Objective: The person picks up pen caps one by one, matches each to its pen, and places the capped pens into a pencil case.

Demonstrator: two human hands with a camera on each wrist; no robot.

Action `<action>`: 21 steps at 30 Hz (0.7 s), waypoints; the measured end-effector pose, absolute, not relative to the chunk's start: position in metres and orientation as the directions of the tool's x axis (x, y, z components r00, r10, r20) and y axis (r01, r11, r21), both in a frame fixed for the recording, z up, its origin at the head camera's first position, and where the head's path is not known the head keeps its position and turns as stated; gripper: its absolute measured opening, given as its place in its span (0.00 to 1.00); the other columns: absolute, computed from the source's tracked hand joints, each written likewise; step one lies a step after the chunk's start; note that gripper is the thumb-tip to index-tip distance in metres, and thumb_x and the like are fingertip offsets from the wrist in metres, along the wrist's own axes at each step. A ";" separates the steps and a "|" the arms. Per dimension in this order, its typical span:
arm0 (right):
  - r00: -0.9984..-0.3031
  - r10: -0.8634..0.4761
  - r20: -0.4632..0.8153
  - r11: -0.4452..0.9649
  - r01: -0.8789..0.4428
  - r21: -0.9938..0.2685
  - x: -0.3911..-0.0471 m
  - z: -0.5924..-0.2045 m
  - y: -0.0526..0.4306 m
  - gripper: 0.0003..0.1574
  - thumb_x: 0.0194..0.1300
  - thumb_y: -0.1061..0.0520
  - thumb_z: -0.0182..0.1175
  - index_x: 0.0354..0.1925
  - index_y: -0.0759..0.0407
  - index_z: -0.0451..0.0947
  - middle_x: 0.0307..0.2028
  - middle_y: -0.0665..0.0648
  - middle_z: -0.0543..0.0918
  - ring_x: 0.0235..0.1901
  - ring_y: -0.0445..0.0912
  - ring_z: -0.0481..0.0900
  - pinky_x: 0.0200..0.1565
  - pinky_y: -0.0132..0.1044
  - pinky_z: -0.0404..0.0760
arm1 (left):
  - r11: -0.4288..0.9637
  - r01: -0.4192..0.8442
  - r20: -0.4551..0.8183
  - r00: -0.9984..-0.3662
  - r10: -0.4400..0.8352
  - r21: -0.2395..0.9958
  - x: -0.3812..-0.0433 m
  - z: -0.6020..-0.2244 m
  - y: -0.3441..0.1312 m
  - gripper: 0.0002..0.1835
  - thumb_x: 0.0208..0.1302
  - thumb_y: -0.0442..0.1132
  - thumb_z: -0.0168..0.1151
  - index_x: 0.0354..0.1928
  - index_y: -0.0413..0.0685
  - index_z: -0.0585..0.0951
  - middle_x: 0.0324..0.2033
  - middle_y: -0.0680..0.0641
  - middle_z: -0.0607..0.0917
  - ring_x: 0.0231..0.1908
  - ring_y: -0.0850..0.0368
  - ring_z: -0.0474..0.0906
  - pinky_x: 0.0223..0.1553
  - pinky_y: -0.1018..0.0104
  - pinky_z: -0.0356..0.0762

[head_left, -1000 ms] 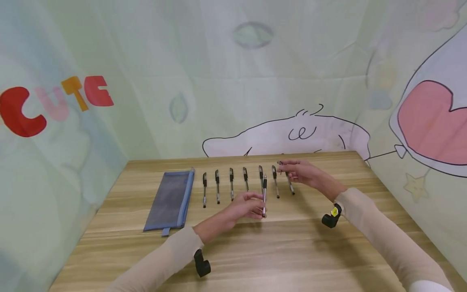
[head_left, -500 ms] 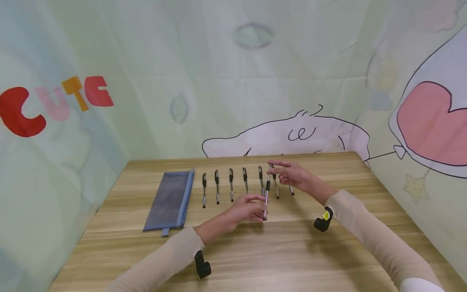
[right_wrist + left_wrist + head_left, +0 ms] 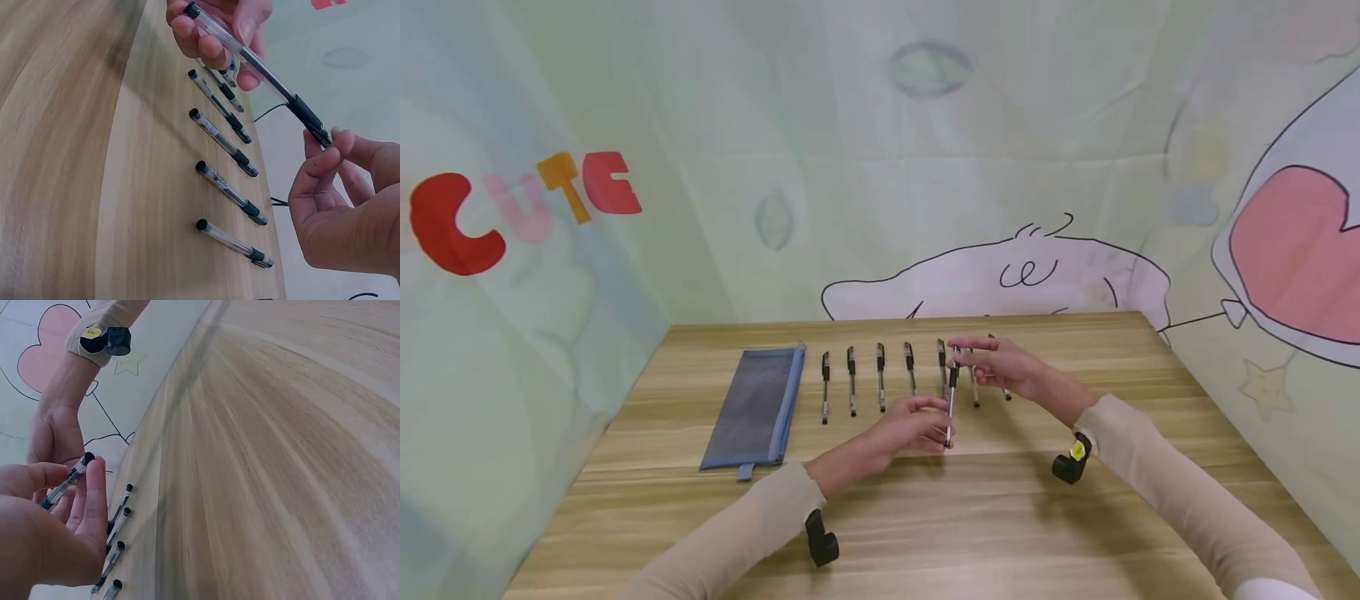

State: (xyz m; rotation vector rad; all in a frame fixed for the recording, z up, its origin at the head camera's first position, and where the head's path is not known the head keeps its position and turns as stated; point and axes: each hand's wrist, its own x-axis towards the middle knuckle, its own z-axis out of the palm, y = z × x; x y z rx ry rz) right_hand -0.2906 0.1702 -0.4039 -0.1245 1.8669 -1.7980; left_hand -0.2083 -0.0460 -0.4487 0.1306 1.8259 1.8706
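A clear-barrelled gel pen (image 3: 952, 398) with a black grip stands tilted between both hands above the table. My left hand (image 3: 910, 423) pinches its barrel near the black end plug, thumb on one side and fingers on the other. At the pen's upper end, my right hand (image 3: 1006, 367) pinches the dark pen cap (image 3: 321, 135) between thumb and fingertips. The cap sits at the pen's tip; the fingers partly hide it, so how far it is on cannot be told. Behind the hands, several similar capped pens (image 3: 852, 381) lie in a row.
A blue mesh zip pouch (image 3: 748, 408) lies flat on the wooden table (image 3: 970, 533), left of the pens. A printed fabric backdrop (image 3: 865, 208) rises behind the table. Each wrist wears a small black camera (image 3: 822, 542).
My right hand has moved left from above the rightmost pen, bringing the cap to the tip of the pen in my left hand. The left hand has barely shifted.
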 end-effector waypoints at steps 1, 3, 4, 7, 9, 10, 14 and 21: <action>-0.850 -0.426 -0.310 0.093 0.300 -0.949 -0.290 -0.405 0.170 0.28 0.75 0.60 0.59 0.70 0.57 0.71 0.43 0.46 0.89 0.22 0.34 0.70 0.28 0.24 0.73 | 0.045 -0.293 -0.285 -0.863 0.417 0.955 -0.208 -0.448 -0.045 0.20 0.69 0.35 0.63 0.60 0.34 0.78 0.36 0.43 0.89 0.31 0.58 0.85 0.40 0.66 0.89; -0.852 -0.426 -0.305 0.082 0.300 -0.951 -0.290 -0.406 0.168 0.26 0.76 0.59 0.58 0.69 0.56 0.73 0.40 0.45 0.90 0.21 0.34 0.68 0.27 0.24 0.71 | 0.050 -0.298 -0.292 -0.864 0.410 0.953 -0.207 -0.447 -0.043 0.19 0.70 0.37 0.63 0.59 0.34 0.79 0.39 0.38 0.89 0.31 0.59 0.85 0.40 0.66 0.89; -0.855 -0.420 -0.305 0.080 0.300 -0.951 -0.289 -0.406 0.167 0.25 0.75 0.59 0.59 0.68 0.56 0.74 0.39 0.45 0.90 0.20 0.34 0.68 0.27 0.25 0.70 | 0.054 -0.298 -0.294 -0.866 0.405 0.953 -0.207 -0.447 -0.042 0.19 0.71 0.38 0.64 0.58 0.34 0.80 0.41 0.37 0.89 0.31 0.58 0.85 0.40 0.66 0.89; -0.859 -0.406 -0.312 0.099 0.298 -0.950 -0.288 -0.406 0.163 0.27 0.75 0.58 0.59 0.70 0.59 0.71 0.38 0.45 0.90 0.20 0.34 0.67 0.27 0.25 0.70 | 0.056 -0.293 -0.290 -0.866 0.406 0.954 -0.207 -0.447 -0.041 0.18 0.73 0.40 0.62 0.55 0.34 0.81 0.43 0.36 0.89 0.32 0.59 0.86 0.41 0.65 0.89; -0.859 -0.403 -0.317 0.120 0.293 -0.948 -0.288 -0.408 0.160 0.30 0.76 0.58 0.59 0.71 0.65 0.68 0.38 0.44 0.90 0.21 0.34 0.68 0.27 0.24 0.70 | 0.054 -0.288 -0.284 -0.867 0.410 0.956 -0.208 -0.447 -0.041 0.17 0.74 0.41 0.62 0.54 0.32 0.80 0.43 0.36 0.89 0.33 0.59 0.86 0.42 0.64 0.89; -0.860 -0.398 -0.320 0.126 0.294 -0.947 -0.288 -0.408 0.159 0.30 0.75 0.58 0.59 0.70 0.67 0.68 0.37 0.44 0.90 0.21 0.34 0.68 0.27 0.24 0.70 | 0.052 -0.283 -0.279 -0.869 0.408 0.958 -0.208 -0.447 -0.041 0.17 0.74 0.40 0.61 0.54 0.32 0.80 0.42 0.37 0.89 0.33 0.59 0.87 0.43 0.64 0.89; -0.860 -0.392 -0.326 0.144 0.293 -0.945 -0.288 -0.413 0.155 0.26 0.75 0.58 0.59 0.64 0.73 0.73 0.36 0.44 0.90 0.20 0.33 0.68 0.27 0.24 0.70 | 0.036 -0.274 -0.265 -0.874 0.407 0.961 -0.208 -0.445 -0.042 0.18 0.73 0.38 0.62 0.57 0.30 0.79 0.42 0.36 0.90 0.33 0.58 0.89 0.43 0.62 0.90; -0.858 -0.380 -0.346 0.206 0.287 -0.936 -0.287 -0.422 0.146 0.27 0.75 0.55 0.61 0.63 0.72 0.75 0.31 0.43 0.85 0.19 0.34 0.64 0.24 0.25 0.64 | 0.048 -0.303 -0.300 -0.887 0.352 0.952 -0.211 -0.444 -0.048 0.17 0.71 0.32 0.63 0.57 0.29 0.80 0.38 0.35 0.91 0.31 0.53 0.91 0.39 0.63 0.90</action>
